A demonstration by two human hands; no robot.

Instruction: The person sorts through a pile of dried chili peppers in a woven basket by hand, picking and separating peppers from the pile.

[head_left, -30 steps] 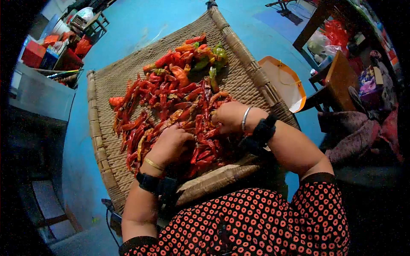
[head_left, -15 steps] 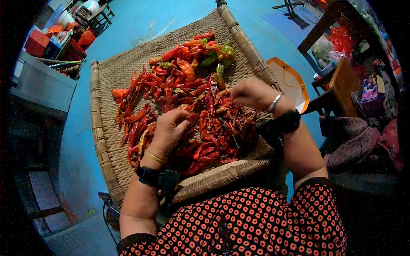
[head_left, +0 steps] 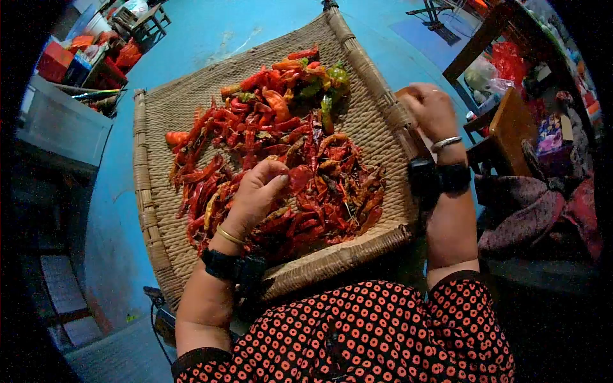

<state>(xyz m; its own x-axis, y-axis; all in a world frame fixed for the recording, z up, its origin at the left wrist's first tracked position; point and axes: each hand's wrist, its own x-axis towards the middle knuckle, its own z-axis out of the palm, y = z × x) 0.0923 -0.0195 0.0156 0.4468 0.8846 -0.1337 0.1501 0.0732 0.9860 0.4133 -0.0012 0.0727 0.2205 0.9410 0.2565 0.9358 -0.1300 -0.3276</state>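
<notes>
A broad heap of red chili peppers (head_left: 313,210), some of them shrivelled, lies on a woven rope-topped stand (head_left: 167,214) in front of me. My left hand (head_left: 257,191) is over the near part of the heap, thumb and forefinger pinched together beside a red chili; whether it holds one I cannot make out. Out past the stand's right edge is my right hand (head_left: 434,110), its fingers curled in. Anything inside those fingers is hidden. A few green peppers (head_left: 335,80) sit at the heap's far right.
The stand has a thick wrapped frame (head_left: 364,60). To the right is a brown wooden chair (head_left: 513,131) with patterned cloth (head_left: 523,214) near it. Boxes and bags (head_left: 56,62) are piled at the far left. Blue floor (head_left: 211,35) surrounds the stand.
My right hand has moved right, from over the chilies to beyond the stand's edge, and now covers most of the orange-rimmed container there. My left hand has barely moved.
</notes>
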